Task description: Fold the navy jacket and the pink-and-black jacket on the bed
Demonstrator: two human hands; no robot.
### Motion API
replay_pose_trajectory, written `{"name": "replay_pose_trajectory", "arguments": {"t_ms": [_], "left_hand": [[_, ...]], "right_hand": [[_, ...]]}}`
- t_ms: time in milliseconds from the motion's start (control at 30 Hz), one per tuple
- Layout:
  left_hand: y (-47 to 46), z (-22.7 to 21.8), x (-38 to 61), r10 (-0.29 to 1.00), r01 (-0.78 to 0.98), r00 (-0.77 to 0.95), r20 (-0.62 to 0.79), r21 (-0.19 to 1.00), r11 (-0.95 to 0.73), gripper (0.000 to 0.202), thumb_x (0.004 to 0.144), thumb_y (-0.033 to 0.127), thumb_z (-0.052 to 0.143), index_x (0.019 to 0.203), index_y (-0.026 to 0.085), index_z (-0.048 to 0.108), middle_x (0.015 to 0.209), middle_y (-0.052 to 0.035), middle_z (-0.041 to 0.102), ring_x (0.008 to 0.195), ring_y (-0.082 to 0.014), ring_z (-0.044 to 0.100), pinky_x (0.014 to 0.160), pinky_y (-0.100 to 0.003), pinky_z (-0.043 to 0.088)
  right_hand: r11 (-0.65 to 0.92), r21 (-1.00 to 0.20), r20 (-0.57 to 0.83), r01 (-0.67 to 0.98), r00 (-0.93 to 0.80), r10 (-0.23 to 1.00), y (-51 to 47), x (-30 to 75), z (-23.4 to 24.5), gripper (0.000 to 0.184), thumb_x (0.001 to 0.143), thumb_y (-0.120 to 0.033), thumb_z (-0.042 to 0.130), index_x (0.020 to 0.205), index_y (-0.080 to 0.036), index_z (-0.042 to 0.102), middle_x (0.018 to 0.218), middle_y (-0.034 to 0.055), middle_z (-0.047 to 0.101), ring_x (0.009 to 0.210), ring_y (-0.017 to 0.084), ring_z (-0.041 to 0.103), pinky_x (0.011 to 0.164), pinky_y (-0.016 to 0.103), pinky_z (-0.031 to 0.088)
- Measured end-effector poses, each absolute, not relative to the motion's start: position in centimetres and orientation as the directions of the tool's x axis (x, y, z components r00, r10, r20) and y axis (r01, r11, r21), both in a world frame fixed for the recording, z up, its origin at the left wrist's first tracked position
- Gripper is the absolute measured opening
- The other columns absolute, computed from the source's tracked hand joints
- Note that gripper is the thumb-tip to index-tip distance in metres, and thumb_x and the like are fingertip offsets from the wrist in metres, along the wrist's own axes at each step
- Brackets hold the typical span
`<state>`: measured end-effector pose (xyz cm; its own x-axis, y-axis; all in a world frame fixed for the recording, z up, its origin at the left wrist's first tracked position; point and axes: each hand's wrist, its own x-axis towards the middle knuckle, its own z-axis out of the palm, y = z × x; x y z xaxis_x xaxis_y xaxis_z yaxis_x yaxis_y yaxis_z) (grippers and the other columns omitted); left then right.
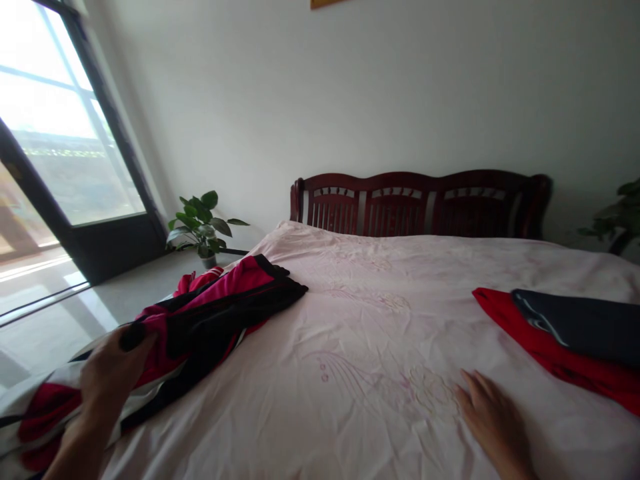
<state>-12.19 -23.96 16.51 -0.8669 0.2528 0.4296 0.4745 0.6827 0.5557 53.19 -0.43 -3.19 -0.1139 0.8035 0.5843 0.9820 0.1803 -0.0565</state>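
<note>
At the left, my left hand (117,363) is closed on a black and magenta garment (213,303), whose exact kind I cannot make out. That garment stretches away from me along the left side of the bed, on top of other clothes. Beneath and beside my wrist lies a white, red and black garment (50,410). My right hand (490,410) rests on the pink embroidered bedspread (360,407), fingers stretched out and holding nothing. To its right is a stack of folded clothes, a dark navy one (590,327) over a red one (525,340).
A dark red wooden bench back (420,203) stands against the wall beyond the bed. One potted plant (203,223) is on the floor at the left, and another plant (617,213) at the right edge. A dark-framed glass door (75,133) is at the far left.
</note>
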Motion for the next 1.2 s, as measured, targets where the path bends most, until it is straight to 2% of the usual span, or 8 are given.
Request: {"name": "replay_pose_trajectory", "arguments": {"t_ms": [233, 367, 467, 600, 733, 933, 1067, 1200], "left_hand": [[-15.3, 15.3, 4.3, 0.715, 0.411, -0.608, 0.345, 0.907, -0.088, 0.046, 0.073, 0.052, 0.068, 0.103, 0.017, 0.062, 0.061, 0.0074, 0.046, 0.049, -0.0097, 0.041, 0.048, -0.021, 0.032], [-15.4, 12.5, 13.9, 0.954, 0.419, 0.006, 0.3, 0.865, -0.275, 0.036, 0.078, 0.037, 0.071, 0.11, 0.021, 0.064, 0.085, 0.0004, 0.06, 0.067, -0.0114, 0.055, 0.062, -0.023, 0.046], [-16.3, 10.8, 17.3, 0.902, 0.432, 0.354, 0.248, 0.812, -0.393, 0.044, 0.08, 0.024, 0.07, 0.123, 0.026, 0.061, 0.105, -0.004, 0.062, 0.082, -0.0135, 0.061, 0.075, -0.026, 0.052], [-15.2, 7.8, 15.4, 0.902, 0.596, 0.226, 0.368, 0.68, -0.427, 0.04, 0.086, 0.016, 0.06, 0.124, 0.027, 0.06, 0.112, -0.0068, 0.063, 0.104, -0.0198, 0.062, 0.093, -0.037, 0.052], [-13.4, 3.4, 10.0, 0.888, 0.794, -0.045, 0.458, 0.555, -0.247, 0.039, 0.088, 0.021, 0.055, 0.126, 0.026, 0.061, 0.125, -0.0098, 0.061, 0.114, -0.0259, 0.062, 0.099, -0.049, 0.053], [-13.3, -0.7, 6.5, 0.885, 0.871, -0.066, 0.461, 0.459, -0.174, 0.042, 0.084, 0.024, 0.058, 0.126, 0.026, 0.064, 0.133, -0.0096, 0.06, 0.123, -0.0285, 0.059, 0.103, -0.049, 0.052], [-13.5, -0.7, 6.7, 0.894, 0.879, -0.056, 0.445, 0.447, -0.167, 0.045, 0.082, 0.016, 0.054, 0.125, 0.024, 0.064, 0.133, -0.0093, 0.059, 0.124, -0.0274, 0.057, 0.104, -0.047, 0.05], [-13.8, 0.0, 7.3, 0.906, 0.905, -0.086, 0.415, 0.413, -0.103, 0.046, 0.082, 0.011, 0.05, 0.124, 0.025, 0.063, 0.132, -0.0069, 0.059, 0.123, -0.0262, 0.055, 0.105, -0.046, 0.047]], "right_hand": [[0.158, -0.164, 0.542, 0.974, -0.045, 0.839, -0.5, 52.8, -2.7, 0.054, 0.088, -0.047, 0.029, 0.118, -0.018, 0.063, 0.127, 0.0185, 0.063, 0.119, 0.032, 0.058, 0.096, 0.049, 0.046], [0.129, -0.204, 0.513, 0.97, -0.007, 0.858, -0.6, 52.8, -2.4, 0.053, 0.089, -0.046, 0.029, 0.118, -0.019, 0.064, 0.128, 0.0168, 0.063, 0.12, 0.032, 0.058, 0.099, 0.05, 0.045], [0.125, -0.223, 0.501, 0.967, 0.004, 0.865, -0.7, 52.8, -2.1, 0.052, 0.088, -0.045, 0.03, 0.117, -0.02, 0.065, 0.128, 0.0157, 0.064, 0.119, 0.031, 0.059, 0.099, 0.048, 0.045], [0.126, -0.225, 0.482, 0.966, -0.002, 0.876, -0.9, 53.0, -1.9, 0.052, 0.089, -0.044, 0.03, 0.118, -0.019, 0.066, 0.128, 0.0149, 0.064, 0.121, 0.03, 0.058, 0.101, 0.047, 0.044], [0.119, -0.194, 0.473, 0.974, -0.013, 0.881, -1.0, 52.9, -1.9, 0.053, 0.09, -0.042, 0.03, 0.119, -0.016, 0.066, 0.13, 0.0158, 0.063, 0.123, 0.03, 0.057, 0.102, 0.046, 0.044], [0.141, -0.252, 0.473, 0.957, -0.005, 0.881, -1.3, 52.5, -1.5, 0.049, 0.089, -0.041, 0.034, 0.117, -0.018, 0.067, 0.131, 0.0154, 0.063, 0.125, 0.031, 0.056, 0.105, 0.049, 0.043], [0.23, -0.46, 0.395, 0.858, -0.034, 0.918, -2.0, 51.7, 0.1, 0.052, 0.086, -0.048, 0.04, 0.114, -0.017, 0.07, 0.13, 0.0166, 0.065, 0.126, 0.033, 0.055, 0.109, 0.052, 0.04], [0.203, -0.82, 0.17, 0.535, -0.112, 0.979, -4.5, 48.9, 2.4, 0.058, 0.089, -0.055, 0.041, 0.126, -0.016, 0.064, 0.131, 0.0142, 0.065, 0.126, 0.027, 0.057, 0.111, 0.045, 0.042]]}}
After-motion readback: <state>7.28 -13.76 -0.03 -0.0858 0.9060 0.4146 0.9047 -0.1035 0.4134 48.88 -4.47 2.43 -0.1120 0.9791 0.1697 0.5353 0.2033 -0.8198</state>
